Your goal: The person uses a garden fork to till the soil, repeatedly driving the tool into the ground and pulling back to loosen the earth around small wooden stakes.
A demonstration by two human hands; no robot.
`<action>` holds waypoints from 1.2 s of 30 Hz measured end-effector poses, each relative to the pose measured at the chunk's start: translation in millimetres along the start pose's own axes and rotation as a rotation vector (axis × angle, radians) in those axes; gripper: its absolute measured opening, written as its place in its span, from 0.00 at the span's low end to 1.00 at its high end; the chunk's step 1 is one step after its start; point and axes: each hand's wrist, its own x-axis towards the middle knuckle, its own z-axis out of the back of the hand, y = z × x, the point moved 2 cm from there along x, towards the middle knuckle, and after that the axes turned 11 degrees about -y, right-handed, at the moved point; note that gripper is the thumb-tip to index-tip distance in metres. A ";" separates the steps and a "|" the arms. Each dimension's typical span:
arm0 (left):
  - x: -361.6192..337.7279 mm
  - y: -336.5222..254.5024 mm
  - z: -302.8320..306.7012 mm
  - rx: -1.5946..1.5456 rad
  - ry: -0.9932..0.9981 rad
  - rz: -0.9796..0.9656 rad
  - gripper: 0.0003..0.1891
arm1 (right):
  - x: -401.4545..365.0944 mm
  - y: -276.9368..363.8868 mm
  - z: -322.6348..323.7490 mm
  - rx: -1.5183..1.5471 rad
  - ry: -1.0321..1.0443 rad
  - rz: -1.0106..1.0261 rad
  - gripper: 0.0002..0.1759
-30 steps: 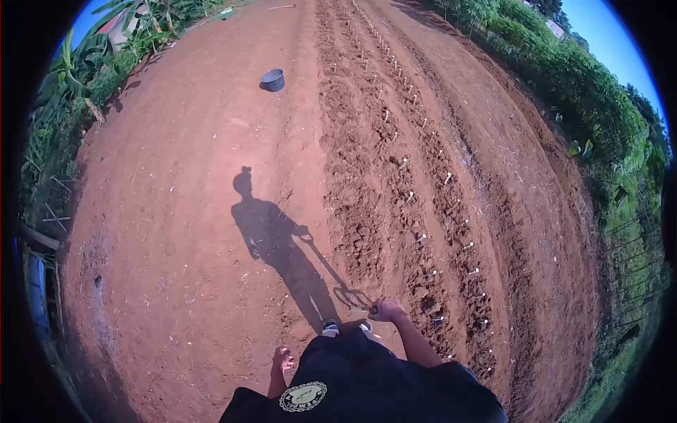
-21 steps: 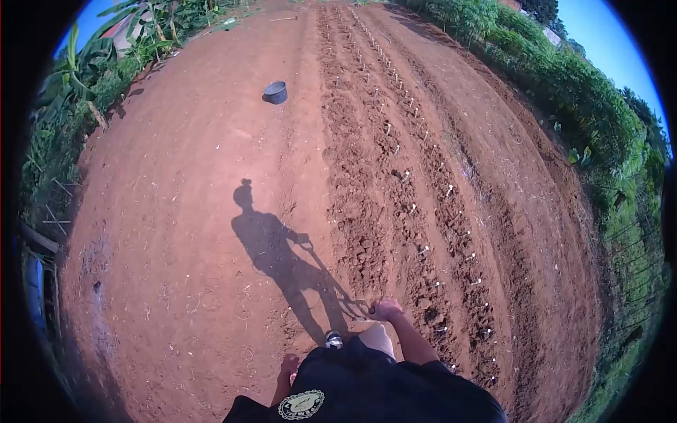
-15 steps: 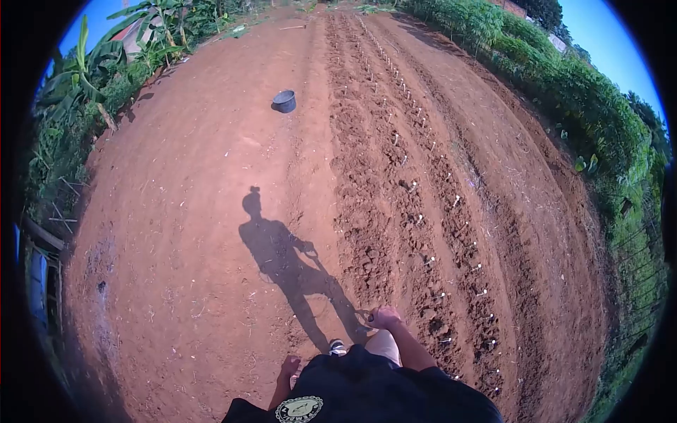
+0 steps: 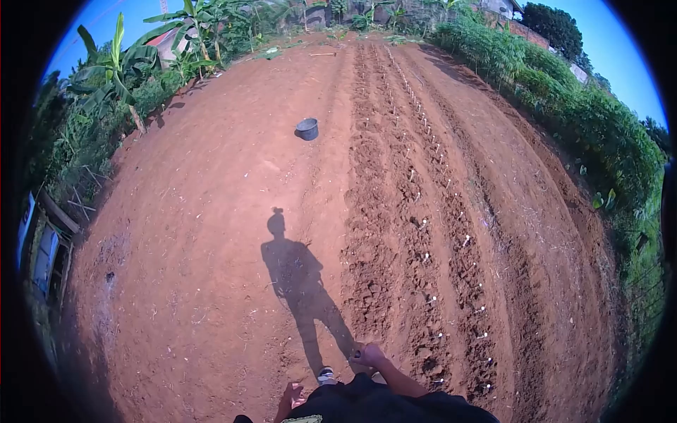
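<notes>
My right hand (image 4: 369, 355) is closed in front of my right thigh, just left of the dug rows. A small dark end shows at its fingers; the rest of what it holds is hidden. Low at my left side hangs my left hand (image 4: 293, 395), its fingers loosely curled and apart with nothing seen in them. Ahead on the bare soil stands a dark bucket (image 4: 307, 130). To the right, rows of loosened earth (image 4: 370, 282) run away from me, with several short pale stakes or cuttings (image 4: 426, 258) standing in them.
My shadow (image 4: 289, 264) falls ahead on reddish soil. A long-handled object (image 4: 323, 54) lies far off. Banana plants (image 4: 116, 77) line the left edge, and dense green bushes (image 4: 564, 106) the right. One shoe (image 4: 326, 375) shows below me.
The view has tilted up, so the bucket and rows sit lower and further right. My right hand has moved slightly left and down in view; in my shadow the arm has drawn in.
</notes>
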 end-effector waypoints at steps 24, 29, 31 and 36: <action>-60.4 33.2 -35.2 -0.241 -0.083 0.132 0.29 | -59.5 -10.0 18.3 -0.097 0.154 -0.118 0.27; -37.0 60.8 -29.8 -0.252 -0.035 0.166 0.27 | -47.4 16.2 84.8 -0.141 0.106 -0.095 0.24; -30.0 75.0 -25.2 -0.274 -0.042 0.189 0.25 | -43.4 29.7 109.1 -0.146 0.058 -0.116 0.20; -33.2 81.8 2.8 -0.213 -0.072 0.213 0.25 | -46.3 43.6 113.4 -0.250 0.052 -0.013 0.18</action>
